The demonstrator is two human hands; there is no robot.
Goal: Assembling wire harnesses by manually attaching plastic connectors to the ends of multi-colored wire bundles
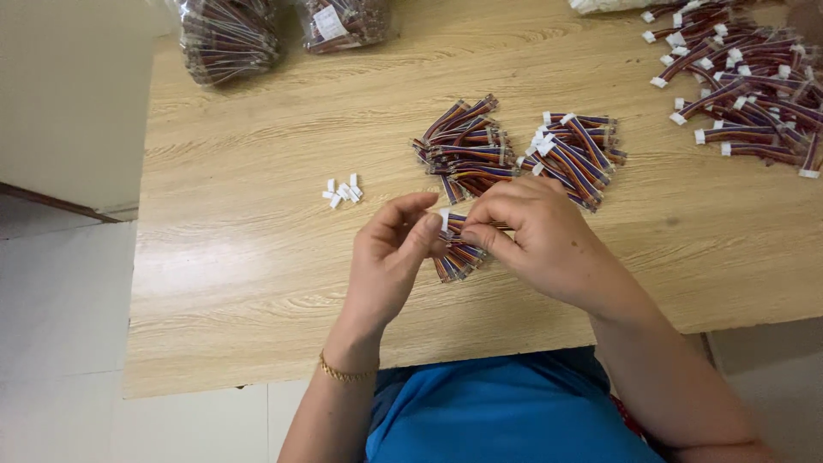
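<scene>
Ribbon-cable pieces (457, 249), short multicoloured wire bundles, sit pinched between both hands just above the near part of the wooden table (257, 283). One piece carries a small white connector (444, 214) at its upper end, right at the fingertips. The left hand (390, 257) closes thumb and forefinger on that end; the right hand (536, 236) curls over the bundle from the other side, fingers narrowed on the wires. Several loose strands fan out below the grip, held only by friction, so a slight relaxing of either pinch could drop them onto the tabletop.

Just beyond the hands lie two heaps: bare cable pieces (463, 146) and, beside them, cables fitted with white plugs (573, 150). These heaps nearly touch, and a careless sweep of the right wrist could mix them. A little cluster of loose white connectors (343, 190) rests to the left, light enough to scatter if brushed. A larger pile (746, 81) spreads at the far right, and two clear bags of cables (231, 34) stand at the far edge.
</scene>
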